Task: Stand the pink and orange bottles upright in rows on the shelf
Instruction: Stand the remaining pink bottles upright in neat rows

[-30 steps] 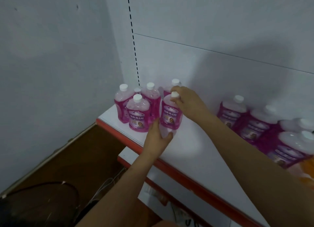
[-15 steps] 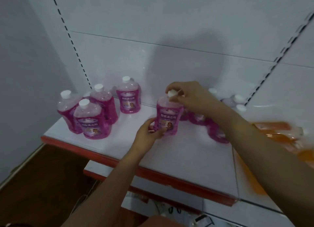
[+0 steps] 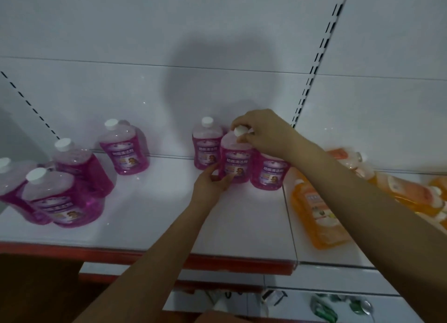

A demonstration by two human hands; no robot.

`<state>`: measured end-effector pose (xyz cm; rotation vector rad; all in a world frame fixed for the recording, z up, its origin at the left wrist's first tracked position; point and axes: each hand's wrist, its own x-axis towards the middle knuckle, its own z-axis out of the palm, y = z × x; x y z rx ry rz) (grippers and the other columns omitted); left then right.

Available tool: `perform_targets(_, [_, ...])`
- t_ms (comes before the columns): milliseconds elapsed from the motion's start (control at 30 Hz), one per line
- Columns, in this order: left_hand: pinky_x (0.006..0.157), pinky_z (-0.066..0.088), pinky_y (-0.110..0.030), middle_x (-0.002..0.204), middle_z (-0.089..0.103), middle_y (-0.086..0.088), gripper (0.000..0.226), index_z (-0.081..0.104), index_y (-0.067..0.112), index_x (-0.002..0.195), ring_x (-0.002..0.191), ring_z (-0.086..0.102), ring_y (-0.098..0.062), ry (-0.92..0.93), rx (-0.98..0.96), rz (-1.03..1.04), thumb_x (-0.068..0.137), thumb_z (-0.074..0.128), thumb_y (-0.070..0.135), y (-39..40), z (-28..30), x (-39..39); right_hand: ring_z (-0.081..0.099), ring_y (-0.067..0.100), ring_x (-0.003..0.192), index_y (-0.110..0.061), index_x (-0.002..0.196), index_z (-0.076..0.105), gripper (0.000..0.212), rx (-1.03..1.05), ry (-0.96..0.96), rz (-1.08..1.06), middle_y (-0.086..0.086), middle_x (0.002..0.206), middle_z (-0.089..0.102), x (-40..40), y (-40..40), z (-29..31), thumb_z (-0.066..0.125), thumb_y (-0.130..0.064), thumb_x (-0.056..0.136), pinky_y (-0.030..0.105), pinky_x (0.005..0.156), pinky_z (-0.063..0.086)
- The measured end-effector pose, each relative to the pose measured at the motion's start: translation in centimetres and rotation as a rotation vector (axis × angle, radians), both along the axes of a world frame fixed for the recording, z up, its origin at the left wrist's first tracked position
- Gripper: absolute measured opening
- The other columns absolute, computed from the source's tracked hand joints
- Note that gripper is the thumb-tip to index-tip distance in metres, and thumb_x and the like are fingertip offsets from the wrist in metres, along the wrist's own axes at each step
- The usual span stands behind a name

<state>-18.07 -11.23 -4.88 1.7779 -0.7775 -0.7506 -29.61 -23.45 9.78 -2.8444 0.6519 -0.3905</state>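
An upright pink bottle (image 3: 235,162) with a white cap stands mid-shelf. My right hand (image 3: 262,135) grips its cap from above and my left hand (image 3: 210,183) holds its lower left side. Two more pink bottles flank it upright: one (image 3: 205,145) behind left, one (image 3: 269,174) to the right, partly hidden by my right wrist. A single pink bottle (image 3: 124,148) stands by the back panel. Several pink bottles (image 3: 63,197) cluster at the far left. Orange bottles lie on their sides at right, the nearest one (image 3: 316,212) by the shelf joint.
The white shelf (image 3: 154,216) has a red front edge (image 3: 72,250). A slotted upright (image 3: 314,64) splits the back panel. A lower shelf with dim green packets (image 3: 324,309) shows beneath.
The pink bottle in both hands has travelled right along the shelf, from the left cluster to a spot between two bottles near the orange ones. The view has turned right with it.
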Motion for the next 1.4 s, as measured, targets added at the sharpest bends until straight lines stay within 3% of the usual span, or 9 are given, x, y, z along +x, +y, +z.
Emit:
perform_targets(200, [0.087,0.053,-0.033,0.104,0.07,-0.006,0.046,0.064,0.015,0.125,0.091,0.067,-0.021,-0.112,0.054,0.013,0.085,0.075,0.034,-0.8,0.0,-1.0,0.058,0.025,0.105,-0.021,0.118,0.065,0.029,0.005,0.107,-0.056,0.008,0.111,0.064,-0.3,-0.5,-1.6,0.063,-0.027,0.09,0.036,0.089,0.046])
perform_targets(433, [0.059,0.034,-0.02,0.083,0.058,0.002,0.021,0.064,0.012,0.104,0.071,0.053,-0.012,-0.417,-0.036,0.119,0.088,0.071,0.024,-0.1,1.0,-1.8,0.059,0.022,0.101,-0.019,0.116,0.067,0.029,0.046,0.097,-0.039,0.006,0.108,0.064,-0.5,-1.1,-2.0,0.066,-0.027,0.088,0.034,0.09,0.045])
perform_targets(600, [0.074,0.047,-0.024,0.098,0.06,0.001,0.023,0.063,0.016,0.108,0.082,0.057,-0.011,-0.441,-0.048,0.077,0.087,0.069,0.024,1.1,1.8,-0.1,0.056,0.022,0.106,-0.018,0.117,0.065,0.034,0.018,0.03,0.019,0.005,0.114,0.061,1.0,-0.5,-0.8,0.065,-0.038,0.089,0.034,0.096,0.042])
perform_targets(767, [0.079,0.05,-0.022,0.105,0.056,0.004,0.027,0.06,0.02,0.118,0.092,0.057,-0.007,-0.468,-0.107,0.253,0.092,0.064,0.025,6.9,2.0,2.3,0.054,0.018,0.113,-0.018,0.127,0.057,0.04,0.052,-0.16,0.129,0.002,0.126,0.057,6.3,3.3,0.6,0.059,-0.04,0.093,0.034,0.1,0.042])
perform_targets(933, [0.072,0.049,-0.026,0.091,0.052,0.005,0.014,0.055,0.023,0.1,0.083,0.053,-0.007,-0.471,-0.122,0.583,0.09,0.064,0.021,14.6,1.9,4.9,0.059,0.009,0.097,-0.017,0.124,0.059,0.037,0.19,-0.301,0.299,-0.001,0.118,0.062,12.9,10.0,0.1,0.062,-0.035,0.092,0.034,0.092,0.05])
perform_targets(1033, [0.079,0.052,-0.034,0.096,0.049,0.005,0.024,0.05,0.022,0.1,0.088,0.052,-0.012,-0.452,-0.067,0.832,0.087,0.07,0.026,18.5,1.8,7.0,0.06,0.011,0.097,-0.016,0.121,0.061,0.035,0.24,-0.286,0.421,0.001,0.115,0.063,16.7,14.2,-0.7,0.065,-0.033,0.09,0.035,0.092,0.051])
perform_targets(1167, [0.088,0.043,-0.02,0.12,0.041,0.005,0.061,0.043,0.019,0.127,0.107,0.042,-0.005,-0.391,-0.002,0.974,0.081,0.078,0.04,21.8,1.6,10.0,0.059,0.015,0.101,-0.016,0.126,0.058,0.041,0.287,-0.249,0.553,0.002,0.119,0.061,20.5,19.2,-1.5,0.065,-0.034,0.091,0.034,0.092,0.049])
perform_targets(1267, [0.092,0.041,-0.022,0.131,0.04,0.001,0.077,0.036,0.018,0.139,0.114,0.04,-0.006,-0.355,0.03,0.925,0.079,0.079,0.041,23.1,1.1,12.1,0.056,0.016,0.112,-0.019,0.132,0.054,0.044,0.288,-0.193,0.551,0.0,0.126,0.058,22.5,21.3,-2.3,0.063,-0.036,0.092,0.036,0.095,0.047])
perform_targets(1400, [0.09,0.045,-0.022,0.127,0.048,-0.002,0.073,0.041,0.017,0.139,0.111,0.048,-0.009,-0.362,0.026,0.748,0.08,0.078,0.04,23.8,-0.1,14.3,0.058,0.019,0.108,-0.021,0.121,0.059,0.036,0.228,-0.11,0.542,-0.003,0.118,0.064,24.2,22.4,-3.3,0.062,-0.038,0.09,0.042,0.089,0.049])
